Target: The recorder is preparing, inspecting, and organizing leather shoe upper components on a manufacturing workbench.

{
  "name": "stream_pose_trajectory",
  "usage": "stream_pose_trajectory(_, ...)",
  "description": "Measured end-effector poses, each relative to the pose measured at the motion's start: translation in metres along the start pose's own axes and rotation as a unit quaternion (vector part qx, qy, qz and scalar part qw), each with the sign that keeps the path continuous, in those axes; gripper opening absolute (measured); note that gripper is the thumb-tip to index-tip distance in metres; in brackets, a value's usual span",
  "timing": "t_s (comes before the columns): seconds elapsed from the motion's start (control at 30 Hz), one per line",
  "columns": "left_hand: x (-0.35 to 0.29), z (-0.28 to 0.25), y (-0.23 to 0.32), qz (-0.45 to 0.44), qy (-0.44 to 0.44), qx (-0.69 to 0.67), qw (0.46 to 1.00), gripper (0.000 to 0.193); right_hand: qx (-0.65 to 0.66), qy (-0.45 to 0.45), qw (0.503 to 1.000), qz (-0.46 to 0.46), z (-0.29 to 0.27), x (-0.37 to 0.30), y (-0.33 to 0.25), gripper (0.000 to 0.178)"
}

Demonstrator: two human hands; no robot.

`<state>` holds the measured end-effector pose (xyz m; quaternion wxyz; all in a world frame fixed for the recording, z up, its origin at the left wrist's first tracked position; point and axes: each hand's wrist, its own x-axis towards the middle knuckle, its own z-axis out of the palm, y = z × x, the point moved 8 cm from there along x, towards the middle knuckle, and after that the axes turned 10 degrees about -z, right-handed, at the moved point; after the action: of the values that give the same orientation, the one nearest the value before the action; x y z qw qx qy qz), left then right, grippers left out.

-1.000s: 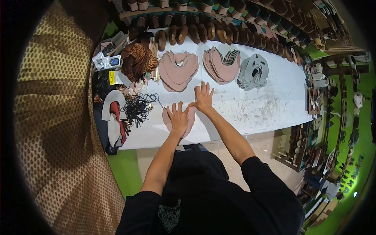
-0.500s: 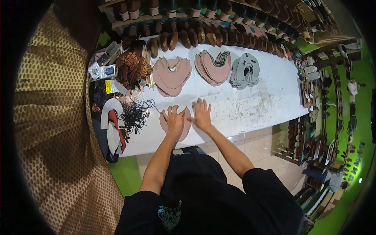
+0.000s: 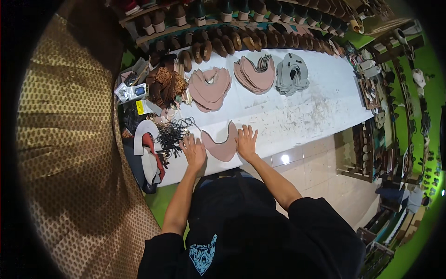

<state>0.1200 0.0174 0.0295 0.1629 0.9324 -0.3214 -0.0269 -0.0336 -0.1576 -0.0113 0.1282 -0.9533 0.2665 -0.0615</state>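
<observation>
A pink shoe-upper piece [image 3: 220,149], curved like a U with two pointed ends, lies flat on the white-covered table [image 3: 274,128] in front of me. At its left edge rests my left hand [image 3: 193,151], fingers spread on the cloth. My right hand [image 3: 246,141] lies along the opposite edge, fingers also apart, its thumb side by the piece. Neither hand grips anything. Farther back are a fanned pile of pink upper pieces [image 3: 209,98], a second pink pile [image 3: 253,83] and a pile of grey upper pieces [image 3: 286,83].
A tangle of black cords [image 3: 173,135] lies left of my left hand, with leopard-print material [image 3: 163,76] behind it. Shoe lasts [image 3: 218,47] line the table's far edge. Small scraps [image 3: 318,111] litter the right side. A patterned curtain [image 3: 69,139] hangs at the left.
My hands have moved apart to either side of the pink piece. It now lies with its curved opening and both points uncovered. The whole view has shifted slightly.
</observation>
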Motion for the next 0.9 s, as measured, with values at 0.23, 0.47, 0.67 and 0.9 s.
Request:
stream_pose_trajectory(0.23, -0.010, 0.020, -0.006, 0.004, -0.042, -0.042, 0.998, 0.039, 0.021, 0.022, 0.998, 0.054, -0.006, -0.003, -0.015, 0.039)
stream_pose_trajectory(0.47, -0.004, -0.001, 0.023, 0.170, -0.056, -0.012, 0.984, 0.051, -0.056, 0.004, 0.998, -0.019, -0.029, -0.004, -0.060, 0.054)
stream_pose_trajectory(0.67, -0.020, 0.031, 0.015, 0.248, -0.124, 0.024, 0.961, 0.054, -0.020, -0.014, 0.994, -0.106, 0.009, -0.034, -0.094, 0.058)
stream_pose_trajectory(0.9, -0.004, 0.024, 0.005, 0.187, -0.154, -0.004, 0.970, 0.065, -0.057, -0.044, 0.991, -0.116, 0.010, -0.038, -0.099, 0.058)
